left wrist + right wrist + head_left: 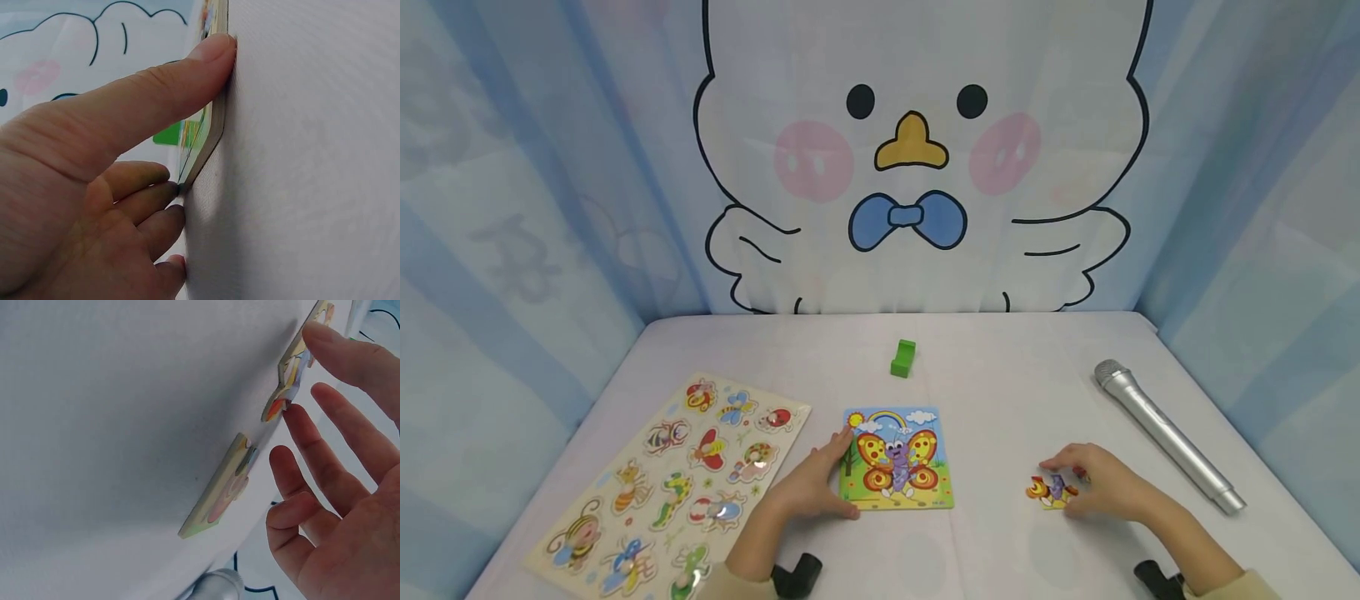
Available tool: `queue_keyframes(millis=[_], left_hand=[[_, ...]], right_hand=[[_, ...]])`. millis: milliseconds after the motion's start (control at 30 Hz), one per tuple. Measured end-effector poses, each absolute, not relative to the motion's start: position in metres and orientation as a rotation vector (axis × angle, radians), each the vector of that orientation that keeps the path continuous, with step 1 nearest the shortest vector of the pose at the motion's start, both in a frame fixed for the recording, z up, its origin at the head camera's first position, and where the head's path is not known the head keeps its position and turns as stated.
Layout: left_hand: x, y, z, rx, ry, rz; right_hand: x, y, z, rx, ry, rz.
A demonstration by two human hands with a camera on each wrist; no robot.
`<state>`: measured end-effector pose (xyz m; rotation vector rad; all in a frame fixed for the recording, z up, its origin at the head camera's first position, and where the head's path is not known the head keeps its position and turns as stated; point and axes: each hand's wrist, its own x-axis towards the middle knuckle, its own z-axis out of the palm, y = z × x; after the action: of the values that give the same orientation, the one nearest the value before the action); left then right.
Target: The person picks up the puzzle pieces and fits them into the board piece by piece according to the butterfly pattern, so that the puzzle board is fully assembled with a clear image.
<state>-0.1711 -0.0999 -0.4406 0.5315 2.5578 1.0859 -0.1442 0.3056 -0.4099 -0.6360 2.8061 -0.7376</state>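
In the head view my left hand (811, 485) rests at the left side of a square butterfly puzzle (898, 462) lying flat. The left wrist view shows its straight thumb (162, 87) against the puzzle's edge (215, 115), with the other fingertips beside the corner. Farther right, my right hand (1105, 485) pinches a small puzzle piece (1049, 492) with butterfly artwork, close to the table. From the right wrist, thumb and a fingertip meet opposite edges of that piece (292, 370). A second puzzle piece (222, 490) lies beneath the fingers, mostly hidden in the head view.
An insect picture board (681, 492) lies at the left. A small green block (903, 358) stands behind the butterfly puzzle. At the right lies a silver microphone (1168, 437), slanting along the white table (992, 367). Printed curtains surround the table's back and sides.
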Motion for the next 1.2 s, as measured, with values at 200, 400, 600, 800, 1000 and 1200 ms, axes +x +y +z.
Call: queue_keyframes(millis=[200, 400, 600, 800, 1000, 1200], left_hand=[[-0.171, -0.100, -0.440, 0.529, 2.555, 1.087], [-0.170, -0.100, -0.440, 0.517, 2.553, 1.097], [-0.170, -0.100, -0.440, 0.501, 2.544, 1.097], [-0.170, -0.099, -0.439, 0.502, 2.547, 1.096], [-0.170, -0.099, -0.440, 0.512, 2.546, 1.098], [-0.171, -0.100, -0.440, 0.522, 2.548, 1.096]], right_hand=[[-0.143, 0.306, -0.414, -0.607, 2.821, -0.741], [-0.143, 0.304, -0.416, -0.571, 2.831, -0.732], [-0.145, 0.298, -0.418, -0.611, 2.849, -0.710], [-0.147, 0.290, -0.417, -0.640, 2.869, -0.651], [-0.152, 0.279, -0.415, -0.634, 2.856, -0.631], [-0.156, 0.261, -0.411, -0.646, 2.838, -0.610]])
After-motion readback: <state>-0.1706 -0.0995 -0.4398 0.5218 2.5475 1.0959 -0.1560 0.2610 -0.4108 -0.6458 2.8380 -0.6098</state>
